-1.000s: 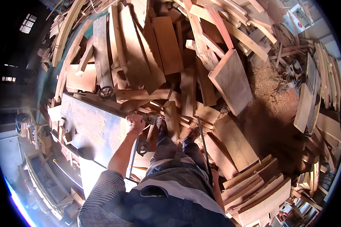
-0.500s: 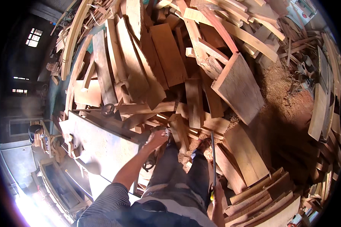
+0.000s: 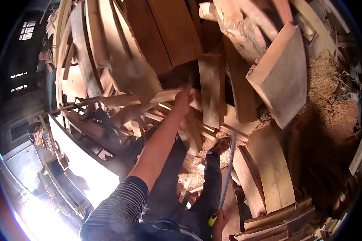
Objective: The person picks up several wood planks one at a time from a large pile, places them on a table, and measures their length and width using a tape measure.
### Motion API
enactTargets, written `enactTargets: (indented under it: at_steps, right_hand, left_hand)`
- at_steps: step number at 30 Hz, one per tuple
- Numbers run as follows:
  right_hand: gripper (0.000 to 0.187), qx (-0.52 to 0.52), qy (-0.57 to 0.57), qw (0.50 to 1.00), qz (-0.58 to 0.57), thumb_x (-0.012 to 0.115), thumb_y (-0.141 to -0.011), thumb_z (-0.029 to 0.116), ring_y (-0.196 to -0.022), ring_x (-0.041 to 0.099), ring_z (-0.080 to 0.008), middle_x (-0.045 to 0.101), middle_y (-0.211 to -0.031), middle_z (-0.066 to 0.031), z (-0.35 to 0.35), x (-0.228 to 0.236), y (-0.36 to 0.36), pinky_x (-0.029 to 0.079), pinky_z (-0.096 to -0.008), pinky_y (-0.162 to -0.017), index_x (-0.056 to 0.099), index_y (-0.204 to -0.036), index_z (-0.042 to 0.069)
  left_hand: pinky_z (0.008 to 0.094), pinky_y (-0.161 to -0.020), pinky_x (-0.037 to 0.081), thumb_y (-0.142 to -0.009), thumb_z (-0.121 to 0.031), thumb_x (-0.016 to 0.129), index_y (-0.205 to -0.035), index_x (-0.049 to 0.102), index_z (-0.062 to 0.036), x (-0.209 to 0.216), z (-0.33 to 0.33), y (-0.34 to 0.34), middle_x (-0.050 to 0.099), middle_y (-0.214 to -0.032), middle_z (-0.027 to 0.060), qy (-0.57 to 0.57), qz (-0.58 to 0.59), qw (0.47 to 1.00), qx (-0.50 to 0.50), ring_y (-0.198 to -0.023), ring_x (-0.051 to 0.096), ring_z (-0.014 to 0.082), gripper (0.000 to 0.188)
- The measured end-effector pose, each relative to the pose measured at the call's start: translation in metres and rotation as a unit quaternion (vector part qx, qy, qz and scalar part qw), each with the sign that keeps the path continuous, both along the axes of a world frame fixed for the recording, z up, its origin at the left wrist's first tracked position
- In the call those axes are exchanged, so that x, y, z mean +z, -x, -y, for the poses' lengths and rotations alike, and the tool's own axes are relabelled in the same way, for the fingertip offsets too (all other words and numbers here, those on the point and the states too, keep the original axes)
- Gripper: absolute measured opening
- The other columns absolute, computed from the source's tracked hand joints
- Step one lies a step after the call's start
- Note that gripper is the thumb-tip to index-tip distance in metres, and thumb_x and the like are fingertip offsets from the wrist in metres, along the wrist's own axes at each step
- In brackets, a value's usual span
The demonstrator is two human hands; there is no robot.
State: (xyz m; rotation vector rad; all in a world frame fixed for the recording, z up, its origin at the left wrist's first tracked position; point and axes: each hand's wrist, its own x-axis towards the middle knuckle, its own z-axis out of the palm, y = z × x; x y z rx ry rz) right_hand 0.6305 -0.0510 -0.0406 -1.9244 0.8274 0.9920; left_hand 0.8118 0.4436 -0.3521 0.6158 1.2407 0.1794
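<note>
Far to the left of the tape measure (image 3: pixel 226 180) lies a smooth white table (image 3: pixel 88 168), its flat top glaring in the light. Up and left of the tape measure, a weathered grey board (image 3: pixel 83 48) curves in the lens beside broad tan planks (image 3: pixel 124 60), one with a rough, bark-like edge.

Nearer, still up-left of it, the left hand (image 3: pixel 184 101) reaches in among the lumber beside a long horizontal timber (image 3: pixel 161 96); it is blurred, and I cannot tell whether its fingers are spread or closed on anything. Loose, crumbly sawdust (image 3: pixel 195 166) covers the ground just left of the tape measure, and above its tip a squared brown block (image 3: pixel 210 92) slants upright.

The tape measure itself runs as a narrow grey strip from beside the person's foot (image 3: pixel 222 145) down to a rounded yellow case, which the right hand (image 3: pixel 220 223) grips with curled fingers. Just right of it lie smooth rectangular boards (image 3: pixel 271 168); up-right, a thick, angular slab (image 3: pixel 285 76) tilts; farther right spreads a heap of curly wood shavings (image 3: pixel 325 80).
</note>
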Motion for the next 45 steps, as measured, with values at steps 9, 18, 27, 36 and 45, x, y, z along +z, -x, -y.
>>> enactTargets:
  at_steps: [9, 18, 27, 36, 45]
  right_hand:
    - [0.025, 0.038, 0.093, 0.995, 0.026, 0.06, -0.096, 0.02, -0.067, 0.058, -0.0207, 0.06, -0.07, -0.0088, -0.019, -0.009, 0.007, 0.044, -0.0365, -0.059, 0.068, -0.081, 0.002]
    - [0.035, 0.039, 0.051, 0.995, -0.071, 0.057, -0.101, 0.018, -0.084, 0.065, -0.0198, 0.069, -0.095, -0.0122, 0.005, -0.019, 0.007, 0.052, -0.0341, -0.074, 0.065, -0.132, 0.004]
    - [0.029, 0.105, 0.089, 0.99, -0.018, 0.057, -0.097, 0.014, -0.072, 0.065, -0.0178, 0.069, -0.082, -0.0101, -0.013, -0.015, 0.003, 0.052, -0.0343, -0.067, 0.07, -0.119, -0.001]
    - [0.018, 0.143, 0.052, 0.987, 0.055, 0.056, -0.096, 0.014, -0.075, 0.063, -0.0237, 0.066, -0.081, -0.013, -0.014, -0.016, 0.002, 0.05, -0.0379, -0.068, 0.066, -0.098, 0.0]
    - [0.023, 0.352, 0.018, 0.888, 0.294, 0.054, -0.094, 0.013, -0.077, 0.062, -0.0306, 0.063, -0.082, -0.0171, 0.004, 0.015, -0.019, 0.048, -0.042, -0.069, 0.06, -0.075, 0.002]
  left_hand:
    - [0.0423, -0.104, 0.047, -0.097, -0.032, 0.07, -0.15, 0.037, -0.0009, -0.116, -0.082, -0.07, 0.048, -0.145, 0.0159, -0.033, 0.043, 0.997, 0.061, -0.124, 0.053, 0.0288, 0.07]
    - [0.0418, -0.11, 0.042, -0.095, -0.024, 0.072, -0.144, 0.049, -0.0088, -0.197, -0.167, -0.074, 0.046, -0.147, 0.0084, -0.33, 0.194, 0.921, 0.074, -0.127, 0.049, 0.0252, 0.056]
    - [0.0364, -0.099, 0.04, -0.09, -0.027, 0.08, -0.139, 0.054, -0.0145, -0.075, -0.107, -0.109, 0.048, -0.144, 0.0011, -0.068, 0.122, 0.947, 0.288, -0.127, 0.045, 0.0194, 0.056]
    - [0.0348, -0.087, 0.045, -0.087, -0.027, 0.082, -0.13, 0.058, -0.0094, 0.014, -0.062, -0.073, 0.055, -0.127, 0.0034, -0.191, 0.061, 0.947, 0.251, -0.108, 0.05, 0.0174, 0.052]
    - [0.0437, -0.09, 0.052, -0.069, -0.032, 0.09, -0.123, 0.059, 0.0053, 0.045, 0.139, 0.043, 0.067, -0.111, 0.0197, -0.337, -0.203, 0.911, 0.123, -0.099, 0.066, 0.0316, 0.072]
